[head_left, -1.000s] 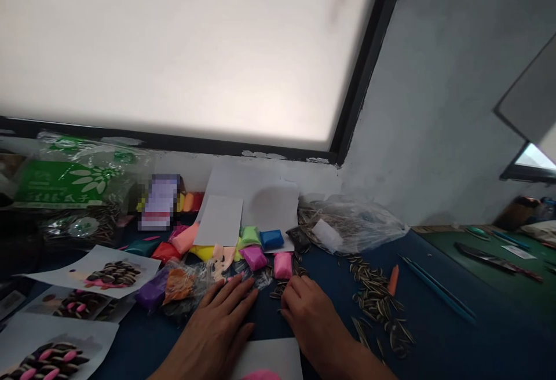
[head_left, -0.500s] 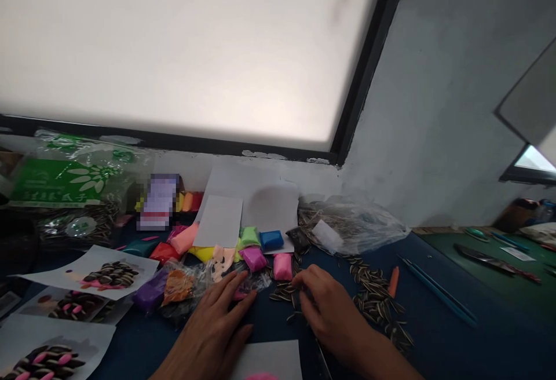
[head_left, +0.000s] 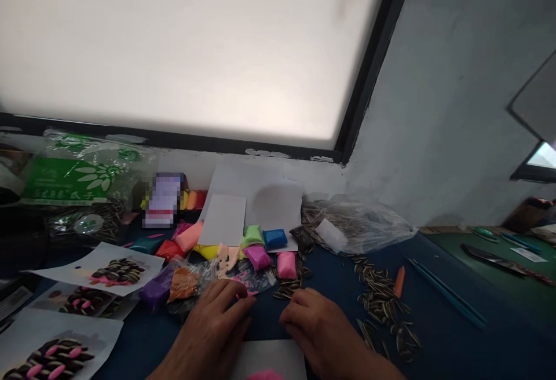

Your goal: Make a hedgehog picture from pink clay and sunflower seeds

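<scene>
My left hand (head_left: 211, 325) is low in the middle, its fingers loosely bent and a little apart. They are beside a torn clear wrapper with pink bits (head_left: 256, 280), and I see nothing held in them. To the right, my right hand (head_left: 319, 325) has its fingers drawn together in a pinch over the edge of a white paper sheet (head_left: 271, 354). What sits in that pinch is hidden. On the sheet, a pink lump of clay (head_left: 264, 375) shows at the bottom edge. Just beyond my right hand lie striped sunflower seeds (head_left: 284, 291) and a pink clay packet (head_left: 286, 265).
Loose sunflower seeds (head_left: 377, 287), an orange stick (head_left: 399, 281) and blue tweezers (head_left: 447, 293) lie on the right. Coloured clay packets (head_left: 256, 256) are grouped at the centre back. Printed pictures (head_left: 125, 276) and a green seed bag (head_left: 65, 180) are on the left.
My right hand has drawn back from the seeds towards the white sheet. My left hand has pulled slightly nearer, with its fingers more bent. The view has shifted slightly.
</scene>
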Demonstrator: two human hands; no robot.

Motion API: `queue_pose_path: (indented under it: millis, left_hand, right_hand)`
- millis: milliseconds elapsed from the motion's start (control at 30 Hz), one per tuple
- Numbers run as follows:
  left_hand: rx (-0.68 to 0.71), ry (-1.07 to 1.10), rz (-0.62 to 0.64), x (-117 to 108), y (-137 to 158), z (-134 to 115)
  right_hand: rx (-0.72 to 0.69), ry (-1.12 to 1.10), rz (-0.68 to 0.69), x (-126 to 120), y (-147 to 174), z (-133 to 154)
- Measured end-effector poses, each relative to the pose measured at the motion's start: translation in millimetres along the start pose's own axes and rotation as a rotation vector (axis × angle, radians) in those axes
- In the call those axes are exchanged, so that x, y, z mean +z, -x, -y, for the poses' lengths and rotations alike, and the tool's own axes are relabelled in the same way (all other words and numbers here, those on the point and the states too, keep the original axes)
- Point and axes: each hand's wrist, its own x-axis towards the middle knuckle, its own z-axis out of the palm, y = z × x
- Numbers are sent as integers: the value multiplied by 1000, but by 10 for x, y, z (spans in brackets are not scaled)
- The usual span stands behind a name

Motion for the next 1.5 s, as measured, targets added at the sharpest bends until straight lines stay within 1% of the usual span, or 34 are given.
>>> queue_pose_path:
  millis: [100, 167, 233, 300, 400, 467, 600, 700, 900, 1300, 1400, 1500]
  left_hand:
    - [-19, 86, 78, -43, -41, -32]
    - [-71, 195, 117, -69, -60, -50]
    - [-160, 313, 163, -95, -77, -70]
    - [-245, 409, 236, -123, -94, -92]
    - [-309, 514, 351, -156, -117, -115]
    - [-325, 543, 389, -169, -123, -114]
    - [-337, 568, 426, -184, -120, -83]
    - [-349, 590, 434, -197, -119, -65]
    - [-342, 645, 466, -262, -122, -78]
    - [-438, 711, 547, -333, -156, -94]
    - [-452, 714, 569, -353, -169, -117]
    - [-465, 715, 578, -361, -181, -134]
  right_hand:
    - [33, 70, -39, 23, -4, -30]
    - [4, 5, -61, 26, 9, -21]
    - [-68, -91, -39, 40, 36, 20]
    - [-134, -124, -2, 75, 65, 79]
    - [-150, -134, 21, 152, 92, 154]
    - [-145, -142, 18, 195, 96, 177]
    - [-188, -122, -16, 239, 103, 175]
    - [-213, -154, -46, 266, 111, 165]
    - [-242, -152, -81, 343, 118, 163]
    - [-306, -178, -188, 414, 112, 166]
    - [-308, -154, -213, 431, 115, 165]
    - [-314, -85, -222, 443, 116, 169]
